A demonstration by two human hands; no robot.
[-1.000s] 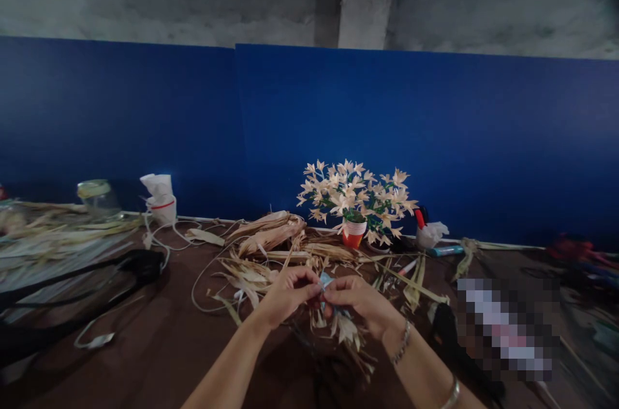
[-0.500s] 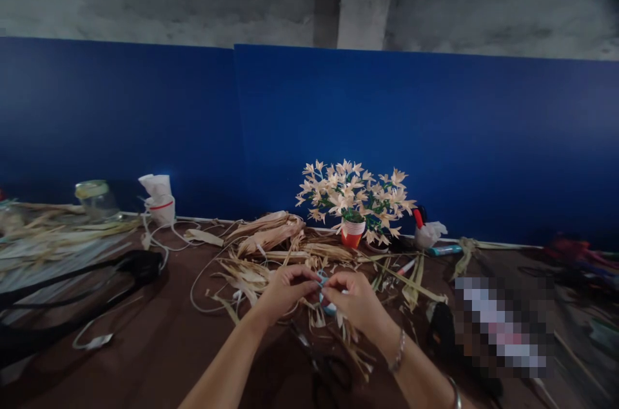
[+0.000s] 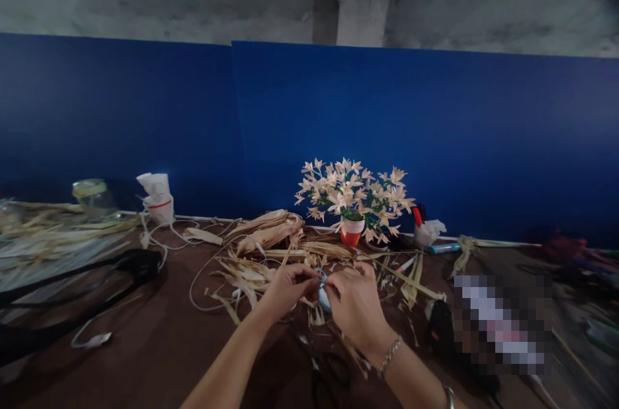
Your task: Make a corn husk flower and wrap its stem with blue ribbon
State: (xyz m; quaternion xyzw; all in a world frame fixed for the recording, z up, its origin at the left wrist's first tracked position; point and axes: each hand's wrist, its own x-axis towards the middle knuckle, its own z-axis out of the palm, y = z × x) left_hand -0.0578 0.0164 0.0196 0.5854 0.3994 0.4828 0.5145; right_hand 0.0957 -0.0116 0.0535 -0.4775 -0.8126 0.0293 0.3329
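Observation:
My left hand (image 3: 289, 288) is closed in a pinch on a small light-blue strand (image 3: 322, 275) over the middle of the table. My right hand (image 3: 356, 306) meets it from the other side, its thumb and forefinger pressed together at the same strand; its fingertips are partly hidden. Just below, between the hands, shows a light-blue and white round thing (image 3: 324, 300), its kind unclear. Dry husk strips (image 3: 246, 280) lie around both hands. Scissors (image 3: 323, 367) with dark handles rest on the table nearer to me.
Behind my hands stands a red and white cup (image 3: 351, 232) of pale husk flowers (image 3: 345, 186). A husk bundle (image 3: 271, 233), a white cup with cord (image 3: 161, 209) and a glass jar (image 3: 93, 198) sit leftward. A teal marker (image 3: 443, 248) and a black tool (image 3: 441, 325) lie rightward.
My right hand has turned over, its back now facing up and its outer fingers raised. The left hand holds nearly the same place and pinch.

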